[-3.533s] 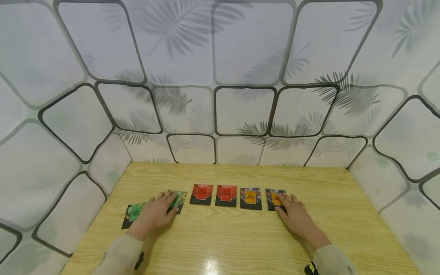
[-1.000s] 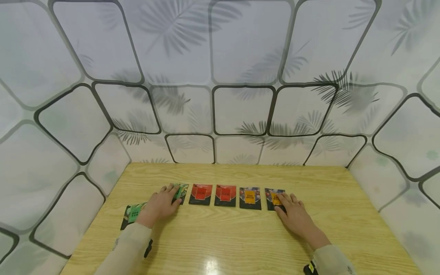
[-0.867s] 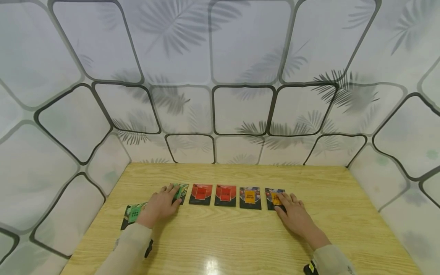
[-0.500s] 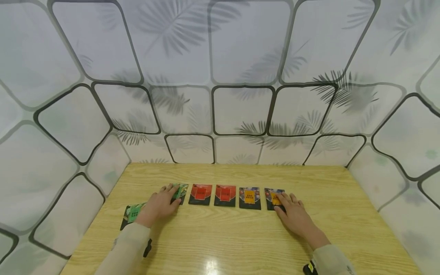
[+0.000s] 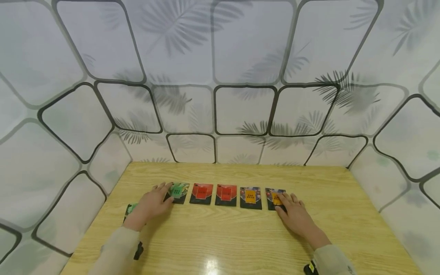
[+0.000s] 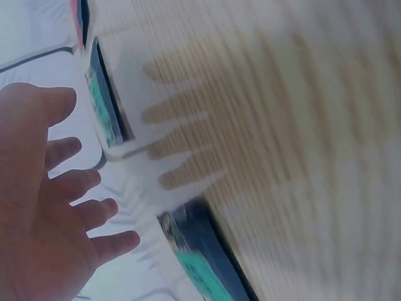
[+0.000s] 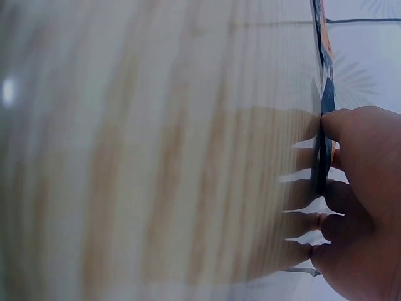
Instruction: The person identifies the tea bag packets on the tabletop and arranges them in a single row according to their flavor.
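Note:
My left hand (image 5: 149, 206) hovers with loosely spread fingers beside a green packet (image 5: 177, 191) at the left end of the row. In the left wrist view, its finger shadows fall on the table, apart from the fingers. Partly behind the left forearm lies a second green packet (image 5: 130, 209). My right hand (image 5: 298, 217) rests its extended fingers on the rightmost orange-labelled packet (image 5: 271, 194), hiding part of it. The right wrist view shows the thumb (image 7: 332, 123) touching this packet's edge.
Two red packets (image 5: 201, 193) and another orange-labelled packet (image 5: 250, 197) lie flat in the row between my hands. The wood-grain table (image 5: 220, 236) meets a patterned curtain or wall (image 5: 240, 149) at the back and sides.
The left hand slid the green packet right, up to the row, and straightened it. It has since lifted away to the left, uncovering the packet. My right hand stays put.

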`<action>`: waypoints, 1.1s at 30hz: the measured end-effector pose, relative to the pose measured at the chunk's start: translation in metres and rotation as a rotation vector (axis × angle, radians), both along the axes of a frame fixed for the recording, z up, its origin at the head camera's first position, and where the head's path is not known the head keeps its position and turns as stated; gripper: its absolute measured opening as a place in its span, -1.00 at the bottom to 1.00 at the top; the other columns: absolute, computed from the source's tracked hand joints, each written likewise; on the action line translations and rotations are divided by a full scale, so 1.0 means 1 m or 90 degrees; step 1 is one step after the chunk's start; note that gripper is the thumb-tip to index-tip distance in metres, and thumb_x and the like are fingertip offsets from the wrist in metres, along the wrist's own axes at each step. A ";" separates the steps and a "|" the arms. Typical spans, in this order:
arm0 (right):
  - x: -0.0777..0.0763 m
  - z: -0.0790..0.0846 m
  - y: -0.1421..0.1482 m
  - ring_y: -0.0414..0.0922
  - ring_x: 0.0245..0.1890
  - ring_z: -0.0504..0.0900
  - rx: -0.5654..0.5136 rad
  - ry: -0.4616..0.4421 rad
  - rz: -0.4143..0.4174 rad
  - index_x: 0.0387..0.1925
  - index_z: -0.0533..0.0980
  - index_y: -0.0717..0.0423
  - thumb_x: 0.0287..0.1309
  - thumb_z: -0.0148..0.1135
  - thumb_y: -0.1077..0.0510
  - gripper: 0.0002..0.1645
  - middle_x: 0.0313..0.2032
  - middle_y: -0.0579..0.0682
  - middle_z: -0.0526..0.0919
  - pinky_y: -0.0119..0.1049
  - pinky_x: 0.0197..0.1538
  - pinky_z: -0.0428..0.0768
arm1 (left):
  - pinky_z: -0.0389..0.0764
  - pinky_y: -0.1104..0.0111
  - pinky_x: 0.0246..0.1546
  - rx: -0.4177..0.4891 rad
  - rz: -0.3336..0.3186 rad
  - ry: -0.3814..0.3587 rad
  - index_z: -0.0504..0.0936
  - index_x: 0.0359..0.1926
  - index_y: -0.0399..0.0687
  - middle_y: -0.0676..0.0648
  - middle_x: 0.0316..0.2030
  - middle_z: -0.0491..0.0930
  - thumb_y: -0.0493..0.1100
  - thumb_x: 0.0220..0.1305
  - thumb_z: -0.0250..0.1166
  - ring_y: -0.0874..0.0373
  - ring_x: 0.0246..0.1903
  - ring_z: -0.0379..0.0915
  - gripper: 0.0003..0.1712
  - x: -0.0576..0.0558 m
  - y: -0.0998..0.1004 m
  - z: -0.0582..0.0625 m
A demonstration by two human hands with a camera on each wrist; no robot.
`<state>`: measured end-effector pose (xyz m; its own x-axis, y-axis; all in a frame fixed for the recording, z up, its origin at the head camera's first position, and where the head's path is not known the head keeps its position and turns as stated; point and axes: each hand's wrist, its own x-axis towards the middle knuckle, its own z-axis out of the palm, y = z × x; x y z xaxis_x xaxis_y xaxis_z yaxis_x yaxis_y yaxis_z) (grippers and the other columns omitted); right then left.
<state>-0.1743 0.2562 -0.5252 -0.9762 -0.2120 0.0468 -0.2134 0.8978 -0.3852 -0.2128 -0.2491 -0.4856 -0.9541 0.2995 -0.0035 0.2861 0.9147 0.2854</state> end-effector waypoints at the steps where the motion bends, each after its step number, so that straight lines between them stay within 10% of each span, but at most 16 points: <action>1: 0.000 0.000 0.000 0.54 0.54 0.09 0.001 0.001 0.000 0.57 0.24 0.32 0.64 0.04 -0.06 -0.27 0.53 0.46 0.23 0.56 0.48 0.09 | 0.44 -0.42 0.26 -0.003 -0.001 0.001 0.29 0.57 -0.31 -0.55 0.48 0.28 0.01 0.60 0.15 -0.66 0.39 0.24 -0.29 0.002 -0.003 0.000; 14: 0.000 -0.003 0.001 0.54 0.54 0.09 0.003 0.001 0.000 0.57 0.25 0.32 0.64 0.03 -0.06 -0.27 0.53 0.46 0.24 0.56 0.48 0.10 | 0.51 -0.42 0.16 0.018 0.025 0.087 0.46 0.44 -0.35 -0.56 0.32 0.48 -0.03 0.51 0.29 -0.66 0.24 0.42 -0.35 0.042 -0.045 -0.012; 33: 0.000 -0.001 0.000 0.54 0.54 0.09 0.001 -0.003 0.001 0.57 0.25 0.33 0.65 0.02 -0.07 -0.26 0.53 0.46 0.23 0.56 0.48 0.09 | 0.49 -0.45 0.10 -0.015 0.067 0.009 0.44 0.47 -0.26 -0.53 0.35 0.47 0.10 0.54 0.26 -0.65 0.26 0.40 -0.29 0.062 -0.075 -0.013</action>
<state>-0.1747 0.2560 -0.5264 -0.9759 -0.2142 0.0410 -0.2133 0.8981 -0.3845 -0.1510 -0.3238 -0.4987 -0.9803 0.1976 0.0037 0.1917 0.9464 0.2601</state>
